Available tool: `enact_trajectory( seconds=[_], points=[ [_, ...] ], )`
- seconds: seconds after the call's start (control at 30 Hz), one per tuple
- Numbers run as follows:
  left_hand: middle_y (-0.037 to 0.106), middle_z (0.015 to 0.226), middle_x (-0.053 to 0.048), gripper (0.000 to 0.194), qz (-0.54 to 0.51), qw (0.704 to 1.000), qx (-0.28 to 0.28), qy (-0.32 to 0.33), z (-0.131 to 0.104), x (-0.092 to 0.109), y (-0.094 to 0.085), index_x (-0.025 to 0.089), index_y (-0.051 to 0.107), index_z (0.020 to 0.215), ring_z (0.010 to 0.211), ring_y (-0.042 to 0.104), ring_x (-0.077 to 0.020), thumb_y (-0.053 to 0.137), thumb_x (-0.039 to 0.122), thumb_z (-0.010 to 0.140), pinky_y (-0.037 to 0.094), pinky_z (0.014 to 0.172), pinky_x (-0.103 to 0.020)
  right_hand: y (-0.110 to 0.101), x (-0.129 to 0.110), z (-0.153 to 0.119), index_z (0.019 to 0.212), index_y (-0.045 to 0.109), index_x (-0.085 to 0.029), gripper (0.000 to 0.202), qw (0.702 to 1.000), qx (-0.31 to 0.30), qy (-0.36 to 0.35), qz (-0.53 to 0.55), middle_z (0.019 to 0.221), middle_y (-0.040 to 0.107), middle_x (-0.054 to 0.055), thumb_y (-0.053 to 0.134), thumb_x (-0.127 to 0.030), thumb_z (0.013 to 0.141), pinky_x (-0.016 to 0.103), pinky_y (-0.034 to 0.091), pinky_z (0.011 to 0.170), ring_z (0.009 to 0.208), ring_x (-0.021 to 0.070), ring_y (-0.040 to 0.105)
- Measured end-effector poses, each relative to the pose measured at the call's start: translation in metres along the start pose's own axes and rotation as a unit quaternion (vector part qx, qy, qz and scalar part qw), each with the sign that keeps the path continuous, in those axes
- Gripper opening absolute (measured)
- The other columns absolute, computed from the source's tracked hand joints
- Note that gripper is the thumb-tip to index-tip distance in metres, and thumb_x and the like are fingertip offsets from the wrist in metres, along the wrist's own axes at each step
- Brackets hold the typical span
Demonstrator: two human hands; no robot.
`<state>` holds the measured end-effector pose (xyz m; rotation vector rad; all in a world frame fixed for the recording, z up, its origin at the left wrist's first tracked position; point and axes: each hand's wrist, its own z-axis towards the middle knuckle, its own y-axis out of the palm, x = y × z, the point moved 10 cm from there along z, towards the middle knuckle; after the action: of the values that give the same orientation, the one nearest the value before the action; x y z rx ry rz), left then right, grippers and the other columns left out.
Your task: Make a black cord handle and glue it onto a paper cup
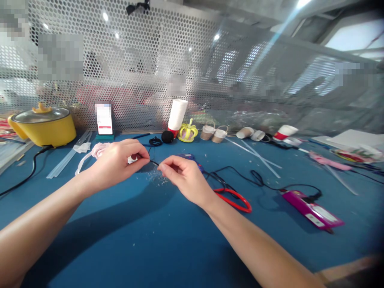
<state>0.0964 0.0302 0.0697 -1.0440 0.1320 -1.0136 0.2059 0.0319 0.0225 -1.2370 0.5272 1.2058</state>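
The person's left hand (121, 162) and right hand (186, 178) pinch a thin dark strand (154, 162) between them, nearer the person than the yellow crown (187, 135); right of that crown stand small baskets (207, 133), left, stacked cups (178, 114).

Left of the stack of paper cups (178, 114) stand a propped smartphone (105, 120) and, farther out, a glass-lidded yellow electric pot (57, 131), with a crown-shaped yellow ornament (187, 133) and two small handled baskets (207, 132) to the stack's right

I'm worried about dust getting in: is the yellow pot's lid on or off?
On: the glass lid covers the top of the yellow pot, its knob facing up.
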Motion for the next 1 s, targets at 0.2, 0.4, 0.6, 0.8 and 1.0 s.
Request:
enact_trajectory(
  seconds=[0.2,0.4,0.6,0.8,1.0],
  points=[
    [0.062,0.072,-0.002,0.014,-0.024,0.999,-0.023,0.025,-0.002,0.008,0.003,0.014,0.061,0.074,0.066,0.055,-0.0104,0.052,0.023,0.079,0.042,0.06,-0.02,-0.01,-0.007,-0.001,0.071,0.057,-0.016,0.014,0.997,0.06,-0.036,-0.044,0.063,0.054,-0.001,0.053,-0.025,0.08,0.021,0.039,0.052,0.056,0.0094,0.047],
    [0.062,0.068,-0.002,0.011,-0.014,0.997,-0.016,0.071,-0.003,0.018,0.003,0.013,0.061,0.073,0.064,0.054,-0.0096,0.053,0.019,0.078,0.041,0.058,-0.019,-0.01,-0.015,-0.004,0.071,0.057,-0.016,0.014,0.986,0.082,-0.089,-0.113,0.064,0.055,0.0,0.051,-0.022,0.081,0.021,0.04,0.053,0.057,0.0097,0.049],
    [0.061,0.072,-0.002,0.013,-0.008,0.998,-0.009,0.06,-0.003,0.014,0.002,0.013,0.061,0.076,0.065,0.054,-0.0094,0.05,0.019,0.08,0.041,0.058,-0.02,-0.002,-0.029,-0.008,0.069,0.056,-0.016,0.014,0.968,0.065,-0.154,-0.186,0.065,0.054,0.0,0.049,-0.014,0.081,0.022,0.04,0.057,0.06,0.0099,0.049],
    [0.061,0.072,-0.002,0.013,0.0,0.999,-0.014,0.049,-0.001,0.009,0.003,0.014,0.061,0.074,0.064,0.054,-0.0096,0.049,0.017,0.08,0.042,0.057,-0.02,0.008,-0.04,-0.013,0.069,0.056,-0.015,0.014,0.963,0.022,-0.204,-0.178,0.064,0.052,0.0,0.05,-0.014,0.081,0.022,0.039,0.056,0.059,0.0092,0.047],
    [0.062,0.068,-0.001,0.011,-0.008,0.998,-0.01,0.056,-0.001,0.012,0.004,0.014,0.061,0.072,0.061,0.055,-0.0089,0.053,0.018,0.078,0.041,0.056,-0.018,-0.005,-0.03,-0.008,0.07,0.056,-0.016,0.014,0.982,0.055,-0.14,-0.113,0.064,0.053,-0.001,0.05,-0.019,0.082,0.021,0.039,0.052,0.056,0.0086,0.047]
  ],
)
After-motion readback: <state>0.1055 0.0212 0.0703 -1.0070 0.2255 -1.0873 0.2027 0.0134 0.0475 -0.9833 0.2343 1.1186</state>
